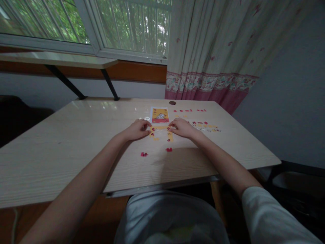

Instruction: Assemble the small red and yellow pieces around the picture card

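A partly joined jigsaw puzzle (160,127) lies on the table between my hands. Its yellow top strip and two yellow sides form an open frame with small red figures. My left hand (139,129) is curled at the upper left corner, thumb and forefinger on its edge. At the upper right corner my right hand (181,128) grips the edge in the same way. Nearer to me, apart from the frame, lie two red pieces: a left red piece (144,154) and a right red piece (169,149). Just behind the frame is a picture card (159,115) with a white animal on yellow and red.
Rows of loose red pieces (189,110) lie at the back right. Yellow and white pieces (210,129) are spread beyond my right wrist. A raised shelf (58,58) stands on dark legs at the back left. A curtain (203,51) hangs behind the table (76,152).
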The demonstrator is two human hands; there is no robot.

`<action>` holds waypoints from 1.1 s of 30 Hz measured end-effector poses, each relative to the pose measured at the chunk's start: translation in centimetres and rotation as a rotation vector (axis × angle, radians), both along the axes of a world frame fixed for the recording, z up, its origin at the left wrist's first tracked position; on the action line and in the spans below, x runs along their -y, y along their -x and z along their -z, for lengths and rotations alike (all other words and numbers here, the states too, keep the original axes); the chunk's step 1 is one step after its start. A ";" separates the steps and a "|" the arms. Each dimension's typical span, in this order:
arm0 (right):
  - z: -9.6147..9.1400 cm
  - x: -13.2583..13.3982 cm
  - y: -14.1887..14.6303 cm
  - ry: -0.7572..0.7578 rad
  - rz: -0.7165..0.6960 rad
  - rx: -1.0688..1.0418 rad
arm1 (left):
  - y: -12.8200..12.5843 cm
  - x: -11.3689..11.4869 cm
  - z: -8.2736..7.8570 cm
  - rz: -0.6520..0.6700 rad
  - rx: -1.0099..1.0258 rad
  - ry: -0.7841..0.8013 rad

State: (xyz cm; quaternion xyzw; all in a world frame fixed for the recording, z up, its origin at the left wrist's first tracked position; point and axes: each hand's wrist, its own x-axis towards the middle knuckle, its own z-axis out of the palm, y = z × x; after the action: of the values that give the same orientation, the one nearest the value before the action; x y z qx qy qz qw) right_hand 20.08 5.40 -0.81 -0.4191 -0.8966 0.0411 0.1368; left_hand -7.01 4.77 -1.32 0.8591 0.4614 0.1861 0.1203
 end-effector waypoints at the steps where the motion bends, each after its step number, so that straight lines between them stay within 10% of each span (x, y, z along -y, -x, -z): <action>1: 0.0 0.0 0.0 0.005 -0.001 -0.003 | 0.0 0.0 0.1 0.001 0.004 0.003; 33: 0.5 -0.6 -0.1 0.076 -0.023 -0.064 | 0.2 -0.5 0.5 -0.005 0.014 -0.064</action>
State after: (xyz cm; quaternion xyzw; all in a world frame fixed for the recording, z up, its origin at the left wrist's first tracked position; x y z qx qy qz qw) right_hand 20.18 6.00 -1.26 -0.4123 -0.8943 0.0899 0.1489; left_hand -7.25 5.30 -1.83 0.8600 0.4565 0.2072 0.0954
